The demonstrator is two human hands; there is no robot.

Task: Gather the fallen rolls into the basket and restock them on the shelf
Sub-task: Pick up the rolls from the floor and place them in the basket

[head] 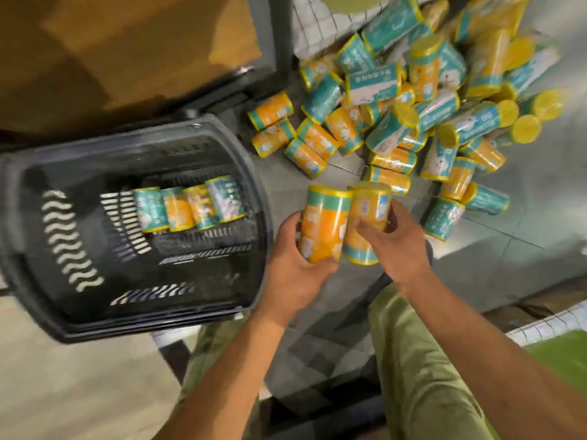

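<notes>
basket sits just left of my left hand, four rolls lined up inside. Left hand grips an orange roll. right hand grips a second roll, and the two rolls touch. loose pile lies on the floor beyond both hands, mostly to the right.

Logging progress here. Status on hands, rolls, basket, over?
Left hand grips orange roll, right hand grips second roll. Basket holds four rolls. Pile on floor; nothing blocks basket.
</notes>
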